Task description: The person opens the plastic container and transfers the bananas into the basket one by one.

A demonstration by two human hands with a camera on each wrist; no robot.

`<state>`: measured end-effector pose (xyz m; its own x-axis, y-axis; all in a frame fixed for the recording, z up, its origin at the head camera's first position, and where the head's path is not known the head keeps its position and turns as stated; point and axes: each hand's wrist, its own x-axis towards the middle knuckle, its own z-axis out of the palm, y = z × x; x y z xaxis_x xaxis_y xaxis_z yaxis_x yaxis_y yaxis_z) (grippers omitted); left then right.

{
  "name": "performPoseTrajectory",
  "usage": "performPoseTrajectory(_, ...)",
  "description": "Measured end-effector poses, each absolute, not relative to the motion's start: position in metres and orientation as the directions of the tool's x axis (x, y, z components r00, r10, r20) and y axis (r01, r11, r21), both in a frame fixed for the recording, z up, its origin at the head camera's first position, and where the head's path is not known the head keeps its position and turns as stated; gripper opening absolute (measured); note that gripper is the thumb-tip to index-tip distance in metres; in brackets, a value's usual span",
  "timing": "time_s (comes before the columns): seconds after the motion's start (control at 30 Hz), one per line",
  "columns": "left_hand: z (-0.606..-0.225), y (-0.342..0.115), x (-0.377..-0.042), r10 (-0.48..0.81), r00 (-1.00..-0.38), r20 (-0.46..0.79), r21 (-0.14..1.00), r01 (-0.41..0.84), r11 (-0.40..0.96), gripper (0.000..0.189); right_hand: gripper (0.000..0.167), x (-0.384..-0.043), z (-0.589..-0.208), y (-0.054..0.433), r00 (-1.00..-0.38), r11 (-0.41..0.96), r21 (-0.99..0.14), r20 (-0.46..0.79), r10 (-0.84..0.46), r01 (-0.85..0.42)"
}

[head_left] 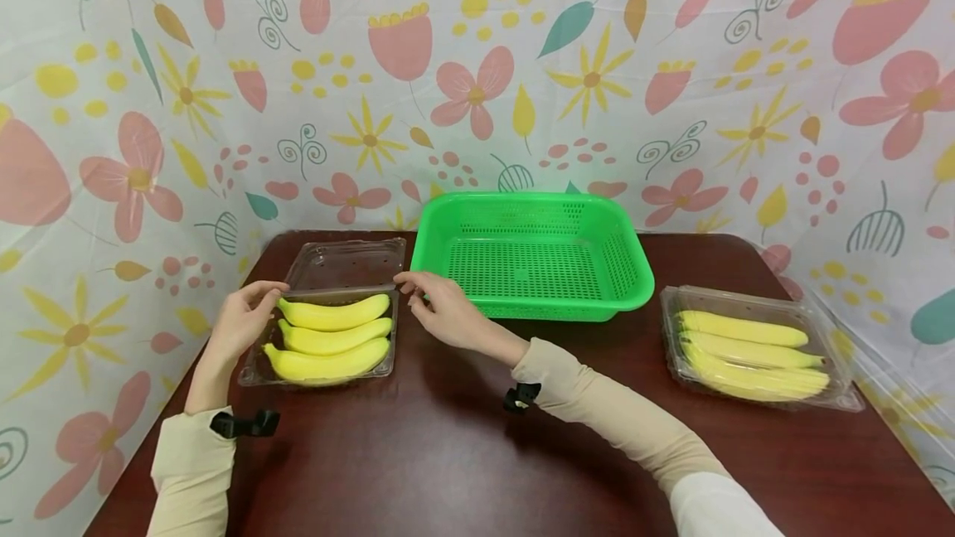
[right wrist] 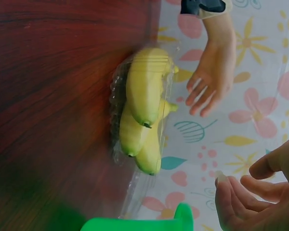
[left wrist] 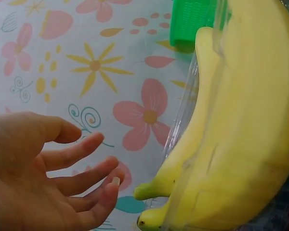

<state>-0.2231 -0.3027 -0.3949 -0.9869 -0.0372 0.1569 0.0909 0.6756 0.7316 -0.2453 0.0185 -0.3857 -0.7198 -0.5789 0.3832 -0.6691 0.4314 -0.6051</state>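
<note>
Three yellow bananas [head_left: 336, 340] lie side by side in a clear plastic box [head_left: 390, 359] at the left of the table. Its hinged lid [head_left: 346, 262] is folded back behind it. My left hand [head_left: 244, 320] hovers at the box's left back corner, its fingers loosely bent and holding nothing; the left wrist view shows a gap between the fingers and the bananas [left wrist: 245, 125]. By the right back corner of the box is my right hand [head_left: 446, 309], fingers relaxed. In the right wrist view its fingertips [right wrist: 224, 185] are apart from the box.
Just behind my right hand a green perforated basket [head_left: 637, 292] stands at the table's back. Another clear box [head_left: 843, 384] with bananas under its lid sits at the right. A flower-patterned sheet [head_left: 477, 65] hangs behind and at the sides of the table [head_left: 448, 471].
</note>
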Motion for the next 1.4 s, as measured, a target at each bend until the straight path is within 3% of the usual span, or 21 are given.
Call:
performPoseTrajectory(0.67, -0.400, -0.307, -0.224, 0.172, -0.984, -0.042, 0.643, 0.105, 0.759, 0.044, 0.029, -0.253, -0.377, 0.076, -0.900, 0.275, -0.918, 0.157, -0.407, -0.284)
performPoseTrajectory(1.0, -0.402, -0.304, -0.222, 0.255, -0.966, -0.046, 0.602, 0.177, 0.778, 0.038, 0.029, -0.259, -0.366, 0.115, -0.941, 0.246, -0.960, 0.045, -0.336, -0.134)
performPoseTrajectory(1.4, -0.405, -0.300, -0.221, 0.310, -0.949, -0.056, 0.594, 0.218, 0.774, 0.035, 0.032, -0.266, -0.348, 0.169, -0.972, 0.347, -0.931, 0.035, -0.231, -0.116)
